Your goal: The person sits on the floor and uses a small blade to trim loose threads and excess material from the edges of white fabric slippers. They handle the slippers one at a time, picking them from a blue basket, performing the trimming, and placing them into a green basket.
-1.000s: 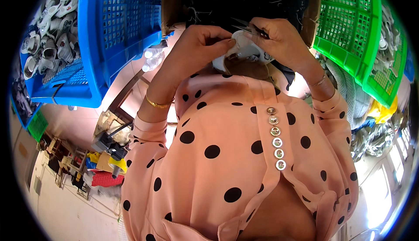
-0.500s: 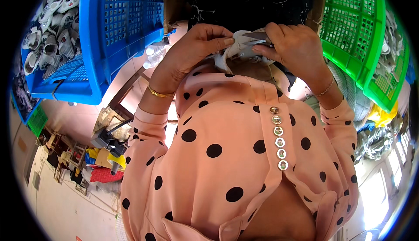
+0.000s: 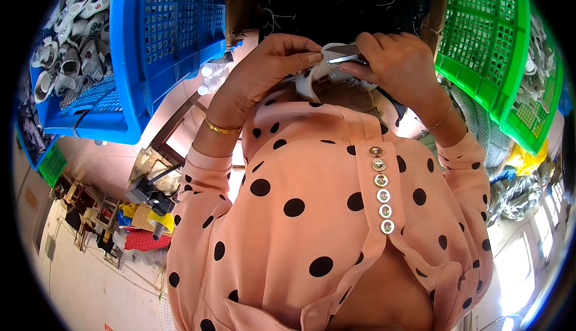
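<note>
My left hand (image 3: 277, 61) pinches the edge of a small white shoe upper (image 3: 308, 84) between thumb and fingertips. Its curved pale edge hangs down in front of my blouse, and part of it lies hidden behind the fingers. In my right hand (image 3: 395, 62) is a pair of metal thread snips (image 3: 345, 53), gripped in the fist. Their blades point left and lie against the shoe upper, close to my left fingertips. The two blades look slightly apart.
A blue plastic basket (image 3: 129, 61) heaped with small white shoes (image 3: 71, 64) stands at left. At right is a green basket (image 3: 480, 37) holding more pale pieces. Ahead lies a dark surface (image 3: 342, 7) strewn with white thread ends. Clear plastic bottles (image 3: 211, 79) sit beyond my left wrist.
My right hand has shifted a little to the left, bringing the snips' blades farther over the shoe upper and nearer my left fingertips. My left hand has barely moved.
</note>
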A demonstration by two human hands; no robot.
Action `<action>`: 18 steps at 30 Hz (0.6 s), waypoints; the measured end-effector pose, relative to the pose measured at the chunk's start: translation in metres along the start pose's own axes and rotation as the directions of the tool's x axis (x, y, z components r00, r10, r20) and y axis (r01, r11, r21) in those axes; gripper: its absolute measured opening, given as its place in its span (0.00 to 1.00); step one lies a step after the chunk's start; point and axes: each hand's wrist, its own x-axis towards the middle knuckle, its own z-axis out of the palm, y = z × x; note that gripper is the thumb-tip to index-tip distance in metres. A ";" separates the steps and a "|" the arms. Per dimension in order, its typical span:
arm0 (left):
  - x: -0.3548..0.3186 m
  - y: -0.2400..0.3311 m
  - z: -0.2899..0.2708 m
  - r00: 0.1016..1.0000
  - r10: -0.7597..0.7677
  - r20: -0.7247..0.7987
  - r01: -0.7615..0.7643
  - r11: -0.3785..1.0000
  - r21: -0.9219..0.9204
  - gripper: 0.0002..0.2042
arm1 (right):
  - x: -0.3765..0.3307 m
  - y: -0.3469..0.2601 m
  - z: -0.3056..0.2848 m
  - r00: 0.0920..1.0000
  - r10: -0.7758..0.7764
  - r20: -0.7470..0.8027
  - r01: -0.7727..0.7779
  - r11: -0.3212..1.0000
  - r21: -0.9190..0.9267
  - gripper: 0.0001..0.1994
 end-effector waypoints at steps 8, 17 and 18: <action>-0.002 0.002 0.003 1.000 -0.017 -0.010 0.017 0.998 -0.054 0.10 | 0.002 -0.008 0.004 0.963 0.234 0.135 -0.268 0.891 0.367 0.24; 0.002 -0.002 0.004 1.000 -0.024 -0.009 0.023 0.998 -0.063 0.11 | -0.003 -0.008 -0.006 0.926 0.252 0.282 -0.343 0.872 0.348 0.25; 0.001 -0.001 0.004 0.999 -0.033 -0.001 0.033 0.998 -0.062 0.10 | -0.002 -0.005 -0.008 0.946 0.213 0.245 -0.277 0.924 0.265 0.25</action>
